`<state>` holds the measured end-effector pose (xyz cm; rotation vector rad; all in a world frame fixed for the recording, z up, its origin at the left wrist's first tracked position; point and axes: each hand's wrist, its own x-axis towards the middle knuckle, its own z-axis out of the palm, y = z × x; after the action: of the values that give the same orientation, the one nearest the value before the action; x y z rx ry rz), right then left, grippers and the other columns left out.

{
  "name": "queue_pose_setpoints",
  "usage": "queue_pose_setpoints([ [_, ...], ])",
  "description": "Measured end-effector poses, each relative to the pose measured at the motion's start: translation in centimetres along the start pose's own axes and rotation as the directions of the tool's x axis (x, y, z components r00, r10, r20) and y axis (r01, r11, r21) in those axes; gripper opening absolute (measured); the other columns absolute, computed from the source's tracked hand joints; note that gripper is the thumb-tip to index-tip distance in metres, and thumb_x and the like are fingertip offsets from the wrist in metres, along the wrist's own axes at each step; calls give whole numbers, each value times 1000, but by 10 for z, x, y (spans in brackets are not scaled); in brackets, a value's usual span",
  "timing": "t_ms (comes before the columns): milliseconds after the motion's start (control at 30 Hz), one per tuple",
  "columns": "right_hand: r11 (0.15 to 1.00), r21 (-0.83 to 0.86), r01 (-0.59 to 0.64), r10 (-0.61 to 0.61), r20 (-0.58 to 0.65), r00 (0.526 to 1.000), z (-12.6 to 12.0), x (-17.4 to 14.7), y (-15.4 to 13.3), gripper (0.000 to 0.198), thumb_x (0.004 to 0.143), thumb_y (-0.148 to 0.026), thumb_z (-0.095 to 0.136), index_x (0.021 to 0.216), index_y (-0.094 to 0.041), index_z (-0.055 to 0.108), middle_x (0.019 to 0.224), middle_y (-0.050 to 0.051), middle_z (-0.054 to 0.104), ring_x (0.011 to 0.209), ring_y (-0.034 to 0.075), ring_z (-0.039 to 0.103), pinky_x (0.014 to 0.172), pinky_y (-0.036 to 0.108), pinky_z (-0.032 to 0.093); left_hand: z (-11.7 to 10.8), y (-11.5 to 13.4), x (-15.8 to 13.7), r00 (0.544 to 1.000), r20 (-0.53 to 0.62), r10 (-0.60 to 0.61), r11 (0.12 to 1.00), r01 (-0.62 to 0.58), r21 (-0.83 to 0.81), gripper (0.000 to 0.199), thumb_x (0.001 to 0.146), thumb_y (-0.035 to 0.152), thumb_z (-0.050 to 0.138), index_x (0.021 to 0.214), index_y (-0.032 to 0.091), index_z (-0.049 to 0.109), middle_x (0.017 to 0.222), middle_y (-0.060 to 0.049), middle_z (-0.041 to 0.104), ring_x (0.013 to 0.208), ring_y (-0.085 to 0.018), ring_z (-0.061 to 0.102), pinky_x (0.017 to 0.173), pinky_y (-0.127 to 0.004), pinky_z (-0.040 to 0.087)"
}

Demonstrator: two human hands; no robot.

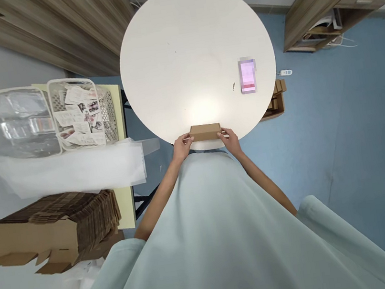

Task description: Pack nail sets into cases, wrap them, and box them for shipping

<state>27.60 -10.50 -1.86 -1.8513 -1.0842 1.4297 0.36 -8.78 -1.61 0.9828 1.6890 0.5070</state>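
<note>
A small brown cardboard box (205,132), closed on top, is at the near edge of the round white table (185,44). My left hand (182,147) grips its left end, fingers along the side and thumb at the front corner. At the opposite end, my right hand (230,140) holds the box the same way. Whether the box rests on the tabletop or is slightly raised, I cannot tell.
A blurred phone-like thing (247,76) lies on the table's right. Left, a yellow side table (127,217) bears plastic baskets (108,113), white sheets (73,171) and a stack of flat cardboard (56,227). A carton of small boxes (276,110) stands beneath the round table's right edge.
</note>
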Motion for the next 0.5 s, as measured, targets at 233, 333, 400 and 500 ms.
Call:
queue_pose_setpoints([
  [233,999,-50,21,-19,26,999,-13,-14,30,76,96,-77,69,149,-23,75,146,18,74,125,33,71,108,53,65,24,-19,-12,991,131,-8,999,13,-38,59,90,53,81,139,20,79,150,-17,77,120,-35,81,114,-53,63],
  [333,996,-85,-21,19,-14,1000,-14,-12,42,75,94,-74,70,145,-19,79,138,19,77,117,33,73,108,55,65,36,-20,-8,983,173,-54,999,53,10,61,89,47,80,142,18,78,146,-17,79,116,-35,82,116,-56,61],
  [400,997,-69,-39,36,-41,999,-15,-13,46,76,92,-73,70,142,-17,80,137,19,79,113,32,75,111,54,64,40,-19,-7,983,168,-73,997,67,43,60,89,44,80,143,17,78,144,-17,80,118,-37,82,118,-58,59],
  [500,998,41,-55,57,-43,997,-18,-18,46,77,88,-75,72,140,-18,82,144,17,80,114,31,77,116,55,61,41,-16,-11,990,135,-46,999,44,19,60,90,45,79,143,17,78,147,-19,79,121,-38,82,119,-60,58],
])
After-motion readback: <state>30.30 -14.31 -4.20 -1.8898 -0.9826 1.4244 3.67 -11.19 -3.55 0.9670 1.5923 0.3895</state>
